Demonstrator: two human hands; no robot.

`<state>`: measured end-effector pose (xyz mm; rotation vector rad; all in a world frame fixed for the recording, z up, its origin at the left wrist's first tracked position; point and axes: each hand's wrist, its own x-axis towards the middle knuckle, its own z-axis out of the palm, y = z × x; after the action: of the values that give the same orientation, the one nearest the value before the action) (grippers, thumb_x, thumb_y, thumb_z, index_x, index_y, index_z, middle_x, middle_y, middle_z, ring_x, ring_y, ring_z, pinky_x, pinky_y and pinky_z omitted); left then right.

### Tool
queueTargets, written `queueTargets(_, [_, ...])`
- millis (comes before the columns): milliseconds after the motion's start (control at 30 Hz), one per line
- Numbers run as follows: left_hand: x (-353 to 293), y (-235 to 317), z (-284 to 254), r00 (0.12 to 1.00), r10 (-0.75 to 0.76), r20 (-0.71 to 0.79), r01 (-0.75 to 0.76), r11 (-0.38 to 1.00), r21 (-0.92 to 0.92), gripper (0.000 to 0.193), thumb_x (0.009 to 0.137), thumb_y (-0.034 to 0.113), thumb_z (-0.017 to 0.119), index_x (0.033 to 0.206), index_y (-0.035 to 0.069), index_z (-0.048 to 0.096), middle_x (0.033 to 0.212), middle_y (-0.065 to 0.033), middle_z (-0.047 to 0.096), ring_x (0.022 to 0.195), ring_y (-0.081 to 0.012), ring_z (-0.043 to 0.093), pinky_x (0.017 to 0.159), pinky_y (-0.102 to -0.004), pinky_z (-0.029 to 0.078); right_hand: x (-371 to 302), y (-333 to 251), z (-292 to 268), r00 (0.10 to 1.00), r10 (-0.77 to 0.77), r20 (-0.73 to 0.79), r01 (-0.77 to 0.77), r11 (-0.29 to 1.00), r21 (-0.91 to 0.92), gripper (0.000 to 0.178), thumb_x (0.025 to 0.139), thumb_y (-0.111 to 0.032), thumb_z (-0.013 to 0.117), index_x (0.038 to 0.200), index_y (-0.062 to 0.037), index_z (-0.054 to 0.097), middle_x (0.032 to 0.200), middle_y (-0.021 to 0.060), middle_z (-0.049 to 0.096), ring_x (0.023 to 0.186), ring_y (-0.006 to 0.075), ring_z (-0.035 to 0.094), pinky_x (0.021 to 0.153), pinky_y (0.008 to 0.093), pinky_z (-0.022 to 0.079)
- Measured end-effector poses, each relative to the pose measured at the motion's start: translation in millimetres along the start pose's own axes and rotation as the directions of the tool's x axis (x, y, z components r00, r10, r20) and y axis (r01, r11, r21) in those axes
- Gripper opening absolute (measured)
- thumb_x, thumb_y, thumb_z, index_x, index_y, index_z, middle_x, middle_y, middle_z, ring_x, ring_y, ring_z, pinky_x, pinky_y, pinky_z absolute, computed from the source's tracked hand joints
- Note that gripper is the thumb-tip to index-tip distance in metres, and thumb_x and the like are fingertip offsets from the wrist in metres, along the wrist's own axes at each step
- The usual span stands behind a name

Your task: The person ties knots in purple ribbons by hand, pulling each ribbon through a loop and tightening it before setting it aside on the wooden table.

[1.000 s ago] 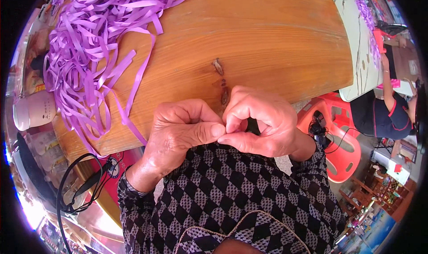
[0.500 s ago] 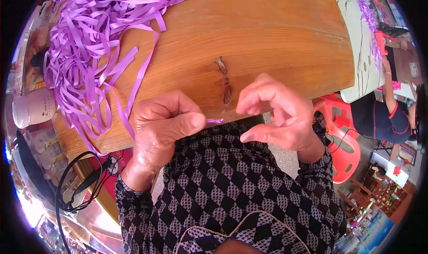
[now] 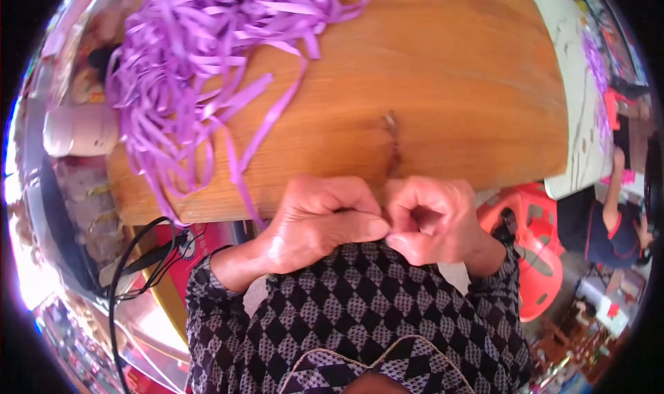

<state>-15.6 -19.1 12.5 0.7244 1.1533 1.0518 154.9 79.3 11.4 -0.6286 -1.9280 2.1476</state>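
Note:
My left hand (image 3: 321,221) is closed in a pinch at the table's near edge, thumb pressed against the fingers. A purple ribbon (image 3: 242,179) runs from the pile down behind this hand. The ribbon's end in the pinch is now covered by the fingers. My right hand (image 3: 443,221) is curled, with its thumb and fingertips brought together right against the left fingertips; whatever lies between them is hidden. A large tangled pile of purple ribbons (image 3: 207,55) covers the far left of the wooden table (image 3: 456,83).
A whitish cup-like container (image 3: 79,131) stands left of the table, with black cables (image 3: 117,283) below it. At right are a white marbled surface (image 3: 567,55) with more purple strands, red plastic chairs (image 3: 543,276) and another person (image 3: 612,231).
My right hand has closed from an open curl and met the left fingertips. Both hands sit lower in the picture. The table and ribbons have shifted rightward as the view moved.

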Motion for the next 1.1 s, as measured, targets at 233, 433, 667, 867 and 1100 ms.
queueTargets(233, [-2.2,-15.1,-2.1,0.953,0.281,0.109,-0.3,0.925,0.232,0.012,0.075,0.012,0.07,0.075,0.002,0.063,0.068,-0.0063,0.06,0.06,-0.0142,0.057,0.054,-0.0261,0.043,-10.4,3.9,-1.4,0.993,0.122,0.003,-0.122,0.989,0.089,0.018,0.064,0.007,0.061,0.068,-0.0024,0.046,0.063,0.0065,0.051,0.061,0.0154,0.048,0.053,0.0268,0.037])
queueTargets(433, [-6.5,-3.5,-34.9,0.671,0.733,0.109,-0.451,0.288,0.845,0.019,0.067,0.01,0.072,0.078,0.003,0.059,0.063,-0.0086,0.054,0.053,-0.025,0.054,0.043,-0.0325,0.04,-30.1,-9.8,-76.1,0.724,-0.173,-0.668,0.177,0.982,-0.063,0.011,0.073,-0.005,0.057,0.077,-0.0044,0.047,0.067,0.0014,0.045,0.056,0.0086,0.039,0.048,0.021,0.03])
queueTargets(667, [9.9,5.5,-70.4,0.588,0.788,0.183,-0.254,-0.035,0.967,0.019,0.064,0.005,0.062,0.084,0.007,0.061,0.066,-0.0059,0.052,0.063,-0.0225,0.056,0.055,-0.0356,0.044,-83.3,14.8,-225.1,0.504,-0.195,-0.841,0.171,0.977,-0.124,0.006,0.075,-0.004,0.059,0.077,-0.0038,0.053,0.065,-0.0013,0.045,0.054,0.0066,0.037,0.05,0.0208,0.028])
queueTargets(867, [12.4,22.0,-72.5,0.659,0.75,0.056,-0.253,0.152,0.955,0.023,0.067,0.004,0.064,0.09,0.006,0.062,0.07,-0.0092,0.056,0.066,-0.0254,0.057,0.058,-0.034,0.044,-87.6,9.5,-251.5,0.287,-0.398,-0.871,-0.069,0.899,-0.433,0.007,0.073,-0.004,0.064,0.077,-0.0046,0.057,0.066,-0.0039,0.048,0.054,0.0036,0.037,0.049,0.0186,0.027])
queueTargets(1100, [9.5,28.1,-90.4,0.698,0.696,-0.167,-0.2,0.413,0.888,0.012,0.071,0.0,0.064,0.083,0.001,0.063,0.07,-0.0101,0.057,0.064,-0.0238,0.057,0.057,-0.0305,0.044,-95.9,28.2,-318.1,0.078,-0.589,-0.804,-0.583,0.627,-0.516,0.017,0.075,-0.004,0.061,0.092,-0.0023,0.062,0.077,0.0003,0.059,0.065,0.0091,0.051,0.06,0.0221,0.04])
